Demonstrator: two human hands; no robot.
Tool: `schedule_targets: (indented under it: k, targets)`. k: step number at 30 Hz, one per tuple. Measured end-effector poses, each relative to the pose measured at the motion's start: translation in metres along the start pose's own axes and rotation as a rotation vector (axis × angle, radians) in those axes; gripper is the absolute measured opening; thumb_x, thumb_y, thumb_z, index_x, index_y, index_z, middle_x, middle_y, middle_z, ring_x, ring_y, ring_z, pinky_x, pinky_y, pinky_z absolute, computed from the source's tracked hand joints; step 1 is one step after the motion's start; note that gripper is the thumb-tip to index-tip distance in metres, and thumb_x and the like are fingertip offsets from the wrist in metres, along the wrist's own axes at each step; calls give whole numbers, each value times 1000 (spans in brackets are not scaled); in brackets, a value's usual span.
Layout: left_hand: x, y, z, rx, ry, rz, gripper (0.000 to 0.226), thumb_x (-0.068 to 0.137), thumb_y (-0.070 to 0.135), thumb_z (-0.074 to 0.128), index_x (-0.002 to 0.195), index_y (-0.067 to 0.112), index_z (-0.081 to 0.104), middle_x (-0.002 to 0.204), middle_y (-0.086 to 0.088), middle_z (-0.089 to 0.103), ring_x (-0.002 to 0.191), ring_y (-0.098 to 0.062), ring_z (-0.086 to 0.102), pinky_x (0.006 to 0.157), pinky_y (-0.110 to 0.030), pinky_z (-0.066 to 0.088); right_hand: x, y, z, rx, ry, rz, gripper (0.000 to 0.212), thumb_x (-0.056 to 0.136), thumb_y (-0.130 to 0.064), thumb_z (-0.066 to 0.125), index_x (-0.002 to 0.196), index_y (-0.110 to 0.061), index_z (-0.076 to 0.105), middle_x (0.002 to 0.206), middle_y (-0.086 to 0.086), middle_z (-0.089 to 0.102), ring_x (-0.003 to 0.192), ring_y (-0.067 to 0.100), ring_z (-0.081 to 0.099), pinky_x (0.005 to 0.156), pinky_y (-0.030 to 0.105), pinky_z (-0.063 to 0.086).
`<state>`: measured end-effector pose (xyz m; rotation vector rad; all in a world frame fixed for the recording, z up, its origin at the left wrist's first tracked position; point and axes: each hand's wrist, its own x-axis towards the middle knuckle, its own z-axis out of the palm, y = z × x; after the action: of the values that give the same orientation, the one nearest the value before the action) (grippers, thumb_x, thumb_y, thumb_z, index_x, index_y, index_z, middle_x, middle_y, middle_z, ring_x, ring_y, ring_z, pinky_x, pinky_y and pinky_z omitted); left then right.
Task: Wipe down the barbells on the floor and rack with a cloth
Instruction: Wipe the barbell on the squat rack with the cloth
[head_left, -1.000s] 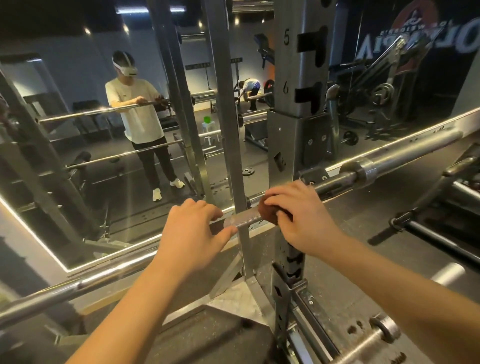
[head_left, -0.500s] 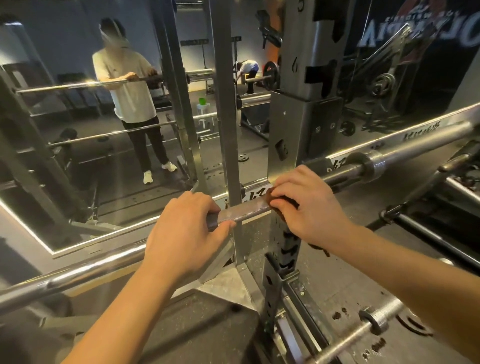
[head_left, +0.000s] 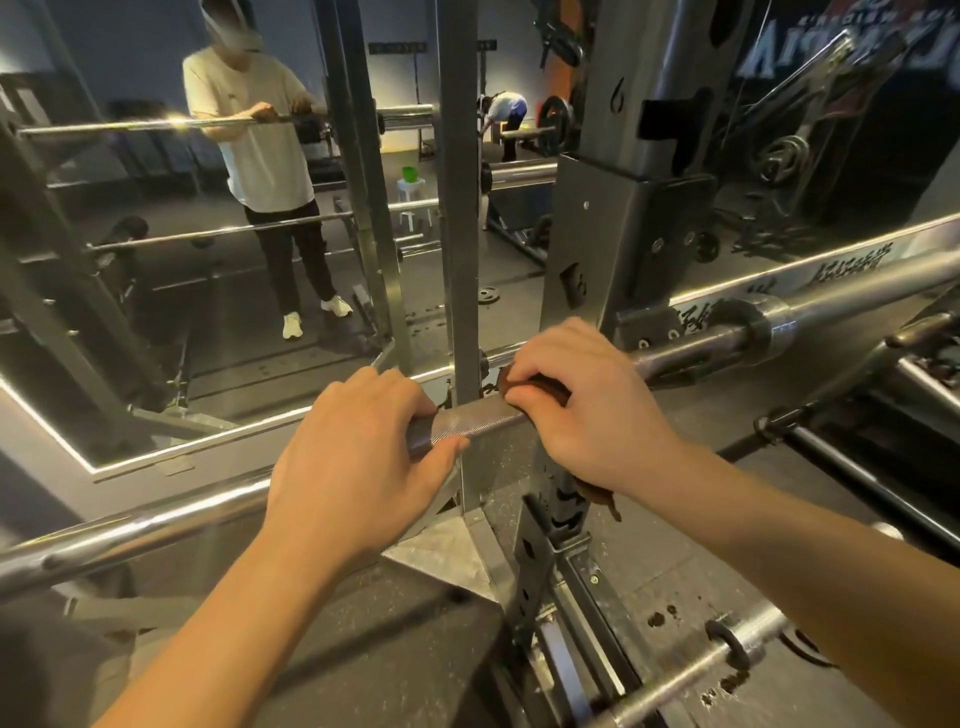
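Gym floor (head_left: 363, 649) of dark speckled rubber, with a wall mirror (head_left: 156, 322) ahead and a steel rack upright (head_left: 618, 218) just right of centre. Head view, the sole view.

Left hand (head_left: 358, 457): the forearm enters from the lower left and rises toward centre. The palm faces down, the fingers curl over the top and far side of the bar, and the thumb lies along the near side. Its grip is closed round the barbell (head_left: 480, 422) at the left end of the knurled band.

Right hand (head_left: 587, 400): the forearm enters from the right edge, angled up and leftward. The knuckles are raised and the fingers bent down over the bar. Its grip is clamped on the cloth (head_left: 543, 387), pressing it against the shaft.

Barbell: bare steel, held across the rack, running from lower left to upper right. The shaft is smooth and shiny at left. A knurled band shows between the two hands, which are near each other but apart. The collar and thicker sleeve (head_left: 857, 296) lie beyond the upright.

Cloth: brown, bunched and mostly hidden under the right fingers, with a tail hanging below the wrist. It sits on the bar directly under the right grip. The left grip is clear of it.

Second barbell (head_left: 691, 675): on the floor at lower right, collar and sleeve visible.

Mirror: it reflects a person in a pale T-shirt at a bar.
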<state>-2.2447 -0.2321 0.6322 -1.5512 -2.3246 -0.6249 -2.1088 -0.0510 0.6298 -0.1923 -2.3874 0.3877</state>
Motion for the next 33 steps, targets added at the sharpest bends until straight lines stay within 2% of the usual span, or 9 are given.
schedule_targets:
  k: [4,8,13,15,17,20,24,28,33]
  targets:
    - [-2,-3,0,30,13,9,32,87,65,54,90,34,63,78,19,46,77,-12,48,71,-34,48,2,1,-4,-8,-72,10,1,94,-18,70,95,-19,70,94,-12,62,96,6,51,87,20,42]
    - [-2,-2,0,8,17,-12,34,86,67,52,91,34,61,78,22,43,78,-10,48,72,-30,43,-12,12,-17,-64,-71,30,5,92,-20,70,96,-16,70,96,-8,63,100,12,55,91,27,44]
    - [-2,-4,1,60,14,2,41,88,68,49,95,31,65,81,18,48,78,-11,46,71,-30,37,14,-9,4,4,-74,35,2,93,-17,71,93,-19,72,91,-11,63,94,6,52,86,19,40]
    - [-2,-4,0,64,11,9,42,87,68,49,95,31,66,80,18,46,76,-11,45,70,-29,35,9,-3,-4,-1,-119,54,5,95,-23,68,97,-21,72,94,-14,63,97,3,51,88,17,40]
    - [-2,-4,-1,55,15,6,41,86,67,50,94,31,66,79,19,45,75,-9,45,69,-29,35,-4,8,-16,-16,-138,74,10,94,-26,66,100,-21,72,98,-13,63,103,4,53,94,20,43]
    - [-1,-3,0,58,20,0,38,86,66,52,93,31,65,80,19,45,76,-9,44,70,-29,37,-11,10,-18,-29,-75,51,9,92,-21,68,98,-16,74,98,-8,65,102,11,56,92,29,48]
    - [-1,-4,2,74,10,13,37,88,66,51,92,31,64,79,19,45,76,-11,44,69,-30,35,11,-8,4,5,-66,-5,3,94,-15,71,94,-16,73,93,-10,64,96,6,52,88,21,41]
    - [-1,-6,1,66,12,19,38,87,67,52,93,31,65,79,19,49,76,-11,47,68,-30,40,-4,8,-8,-8,-116,-3,9,94,-23,68,99,-19,74,99,-12,62,102,4,51,92,19,41]
    - [0,-5,4,70,39,23,35,86,64,56,91,30,65,81,16,52,76,-12,47,67,-30,37,-19,13,-6,-4,7,-21,9,88,-15,73,95,-12,78,99,-5,62,99,10,53,88,22,46]
